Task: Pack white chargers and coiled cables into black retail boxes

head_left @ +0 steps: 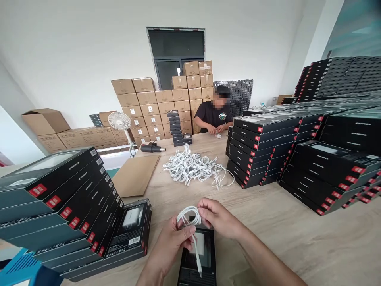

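Observation:
A white charging cable (190,214), wound into a loop, is held up in front of me. My left hand (177,234) pinches the lower left of the coil between thumb and fingers. One plug end hangs down from it over a black box (198,260) with a clear window and a white charger inside. At the coil's right side, my right hand (218,216) has its thumb and fingertips closed on the cable. A heap of white coiled cables (190,165) lies on the table beyond my hands.
Stacks of black boxes stand at the left (68,206) and right (258,147). A flat cardboard sheet (137,174) and a heat gun (152,147) lie on the wooden table (247,210). Across it sits a person (214,113) handling something small. Brown cartons (149,109) and a white fan (119,120) stand behind.

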### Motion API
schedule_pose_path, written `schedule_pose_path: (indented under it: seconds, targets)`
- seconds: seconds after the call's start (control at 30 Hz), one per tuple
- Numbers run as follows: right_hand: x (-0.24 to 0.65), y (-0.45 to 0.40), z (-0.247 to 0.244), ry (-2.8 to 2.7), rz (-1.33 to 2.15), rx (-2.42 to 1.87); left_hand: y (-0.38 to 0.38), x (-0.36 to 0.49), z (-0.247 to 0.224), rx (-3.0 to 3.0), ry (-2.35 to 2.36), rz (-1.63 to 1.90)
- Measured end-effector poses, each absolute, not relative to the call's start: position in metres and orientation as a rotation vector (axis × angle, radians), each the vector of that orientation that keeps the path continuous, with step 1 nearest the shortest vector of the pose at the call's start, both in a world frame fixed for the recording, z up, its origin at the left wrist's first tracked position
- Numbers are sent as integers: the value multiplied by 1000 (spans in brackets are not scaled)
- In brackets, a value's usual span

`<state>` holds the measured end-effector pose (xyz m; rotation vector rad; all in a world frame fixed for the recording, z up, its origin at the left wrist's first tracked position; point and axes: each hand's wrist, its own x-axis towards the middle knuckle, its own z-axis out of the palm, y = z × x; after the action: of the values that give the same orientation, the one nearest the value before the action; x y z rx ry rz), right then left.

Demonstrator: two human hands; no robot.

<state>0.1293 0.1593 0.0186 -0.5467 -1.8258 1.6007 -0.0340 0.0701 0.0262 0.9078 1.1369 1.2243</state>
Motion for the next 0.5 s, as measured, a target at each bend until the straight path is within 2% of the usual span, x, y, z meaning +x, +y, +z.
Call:
schedule_pose_path:
  seconds: [0.2,0.5]
  targets:
    - [113,159,7,-1558,1709,-518,69,-33,23,958,1201,1193]
    - [106,158,3,-1530,1757,-470,67,-32,20,895,1163,1251]
